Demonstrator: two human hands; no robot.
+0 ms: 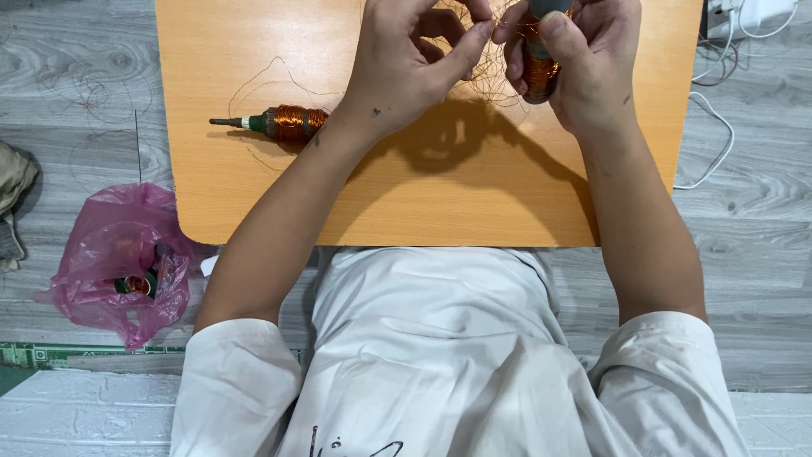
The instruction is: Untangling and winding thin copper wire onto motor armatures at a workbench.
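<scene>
We grip the copper-wound coil (538,63) in our right hand (584,68) above the table's (423,195) far edge; the left hand (414,63) pinches loose copper wire (489,72). Draw strands steadily, avoiding tangles.

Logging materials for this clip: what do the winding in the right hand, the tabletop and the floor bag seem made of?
Winding: thin copper-coloured wire, shiny, probably enamelled.
Tabletop: smooth orange wood-look board, likely laminate.
Bag: thin pink plastic film, translucent and crinkled.
</scene>
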